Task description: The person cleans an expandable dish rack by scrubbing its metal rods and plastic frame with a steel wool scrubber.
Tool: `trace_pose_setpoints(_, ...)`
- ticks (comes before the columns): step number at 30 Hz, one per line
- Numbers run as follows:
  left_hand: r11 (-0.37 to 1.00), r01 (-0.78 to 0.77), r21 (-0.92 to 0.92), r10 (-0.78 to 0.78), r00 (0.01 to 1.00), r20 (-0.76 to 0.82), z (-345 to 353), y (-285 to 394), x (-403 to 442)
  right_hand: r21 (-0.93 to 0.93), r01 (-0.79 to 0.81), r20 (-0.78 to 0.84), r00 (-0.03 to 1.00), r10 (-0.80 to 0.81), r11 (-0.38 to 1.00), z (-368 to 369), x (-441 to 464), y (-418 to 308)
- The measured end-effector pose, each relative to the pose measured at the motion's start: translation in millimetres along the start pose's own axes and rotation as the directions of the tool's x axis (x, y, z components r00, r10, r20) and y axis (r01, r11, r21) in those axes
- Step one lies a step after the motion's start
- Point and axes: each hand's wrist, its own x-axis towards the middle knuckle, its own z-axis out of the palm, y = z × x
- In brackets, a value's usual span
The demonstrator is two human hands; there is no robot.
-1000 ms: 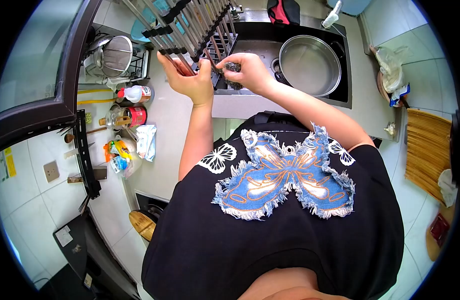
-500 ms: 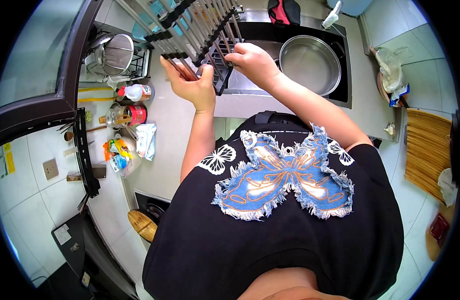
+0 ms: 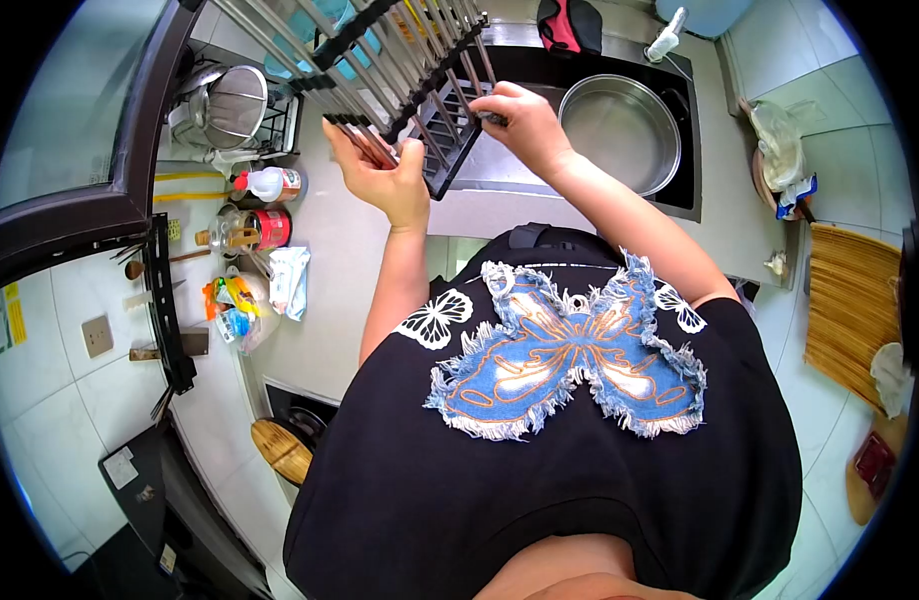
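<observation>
A rack of metal rods with black plastic joints (image 3: pixel 405 110) is tilted up over the left part of the sink. My left hand (image 3: pixel 385 185) is closed around its lower rods, thumb on the near side. Pinched in the fingers of my right hand (image 3: pixel 525 125) is a small grey scouring pad (image 3: pixel 492 118), mostly covered by the fingers. That hand is just right of the rack's black slotted end, over the sink basin (image 3: pixel 490 165). Beside it, a wide round metal pot (image 3: pixel 620 130) sits at the sink's right side, with cloudy liquid in it.
Left on the counter are a red-capped bottle (image 3: pixel 270 184), a red-labelled jar (image 3: pixel 273 229) and a white packet (image 3: pixel 289 283). A metal strainer (image 3: pixel 238 105) stands behind them. A black and pink cloth item (image 3: pixel 570 25) and a white faucet (image 3: pixel 667 35) are behind the sink.
My right hand has moved slightly right and down, away from the rack's rods, and more of the grey pad shows. The left hand keeps its grip while the rack has shifted slightly.
</observation>
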Motion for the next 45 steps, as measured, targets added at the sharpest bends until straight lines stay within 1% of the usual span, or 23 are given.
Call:
trace_pose_setpoints(3,0.999,0.015,0.044,-0.018,0.997,0.069,-1.8,2.1,-3.7,-0.175,0.095,0.071,0.994,-0.084,0.98,5.7,1.5,5.7)
trace_pose_setpoints(7,0.994,-0.04,0.105,0.034,0.997,0.065,-4.1,-2.0,-6.0,-0.228,0.167,0.121,0.982,-0.143,0.959,-6.4,-5.4,8.7)
trace_pose_setpoints(9,0.997,-0.009,0.08,0.006,0.999,0.037,-5.1,-3.8,-7.6,-0.232,0.169,0.071,0.985,-0.157,0.958,-14.5,-8.7,15.4)
trace_pose_setpoints(13,0.994,-0.026,0.103,0.022,0.999,0.045,-9.9,-5.0,-3.8,-0.09,-0.022,-0.064,0.998,0.016,0.996,-21.0,-8.5,18.1)
trace_pose_setpoints(16,1.0,-0.022,0.014,0.021,0.998,0.053,-7.1,2.0,-3.8,0.01,-0.022,-0.041,0.999,0.022,1.0,-10.0,-4.0,17.3)
trace_pose_setpoints(17,1.0,0.007,0.009,-0.007,0.999,0.047,-8.0,3.9,-3.5,-0.032,0.007,-0.012,1.0,-0.008,0.999,-7.0,-7.0,22.5)
trace_pose_setpoints(19,0.999,0.034,0.0,-0.034,0.998,0.046,-7.1,5.7,-4.7,-0.274,0.174,0.049,0.985,-0.167,0.946,-14.9,-2.3,35.2)
trace_pose_setpoints(23,0.997,0.072,-0.017,-0.071,0.995,0.069,-12.3,-0.9,-8.0,-0.28,0.157,0.03,0.987,-0.155,0.947,-13.3,-5.4,30.7)
trace_pose_setpoints(24,0.997,0.07,-0.045,-0.068,0.997,0.045,-12.3,-0.1,-7.2,-0.051,-0.027,0.088,0.996,0.032,0.998,-11.2,-7.3,25.6)
trace_pose_setpoints(25,0.995,0.068,-0.07,-0.066,0.998,0.019,-13.7,0.2,-6.1,0.167,-0.23,0.187,0.962,0.198,0.959,-9.2,-8.8,22.7)
trace_pose_setpoints(26,0.999,0.044,-0.033,-0.041,0.997,0.065,-23.8,-10.4,-6.6,0.085,-0.108,0.145,0.985,0.095,0.99,-8.4,-9.0,26.8)
trace_pose_setpoints(27,0.999,0.044,-0.026,-0.042,0.997,0.063,-24.2,-7.3,-7.3,0.091,-0.108,0.15,0.984,0.094,0.99,-7.8,-6.3,32.4)
trace_pose_setpoints(28,0.998,0.053,-0.02,-0.051,0.995,0.086,-21.1,-1.4,-9.1,-0.13,0.076,0.114,0.992,-0.061,0.989,-9.0,-3.1,38.1)
trace_pose_setpoints(29,0.998,0.062,-0.016,-0.06,0.992,0.11,-18.2,2.1,-10.9,-0.35,0.244,0.111,0.969,-0.219,0.905,-9.2,-2.3,42.2)
trace_pose_setpoints(30,0.993,0.112,-0.048,-0.11,0.993,0.047,-17.5,-0.9,-13.7,-0.352,0.243,0.109,0.97,-0.218,0.904,-11.4,-2.7,38.8)
trace_pose_setpoints(31,0.995,0.101,-0.026,-0.102,0.995,-0.013,-17.6,-3.7,-11.0,-0.238,0.083,0.001,0.996,-0.085,0.968,-14.9,-2.7,36.6)
trace_pose_setpoints(33,0.996,0.083,-0.036,-0.082,0.996,0.028,-23.0,-2.1,0.4,0.053,-0.217,-0.135,0.966,0.222,0.975,-18.8,-3.8,28.6)
trace_pose_setpoints(34,0.996,0.069,-0.065,-0.07,0.997,-0.018,-18.1,2.6,4.6,0.101,-0.172,-0.194,0.963,0.189,0.98,-18.6,0.2,23.2)
trace_pose_setpoints(35,0.989,0.11,-0.094,-0.116,0.992,-0.059,-16.5,1.6,7.4,0.105,-0.173,-0.192,0.963,0.191,0.979,-15.1,3.9,18.8)
trace_pose_setpoints(37,0.96,0.247,-0.136,-0.267,0.951,-0.159,-12.4,-4.9,8.5,0.194,-0.04,-0.245,0.966,0.088,0.98,-8.1,9.5,10.8)
trace_pose_setpoints(39,0.922,0.337,-0.191,-0.377,0.895,-0.237,-11.2,-25.0,9.5,0.172,-0.128,-0.15,0.976,0.154,0.977,0.3,5.0,2.6)
trace_pose_setpoints(43,0.817,0.482,-0.316,-0.57,0.759,-0.315,-8.6,-46.7,4.5,0.23,0.021,-0.064,0.998,-0.007,0.973,7.2,-9.1,-29.9)
trace_pose_setpoints(45,0.76,0.531,-0.375,-0.644,0.693,-0.324,-5.8,-47.0,2.9,0.158,0.103,-0.061,0.994,-0.095,0.982,7.7,-9.6,-28.5)
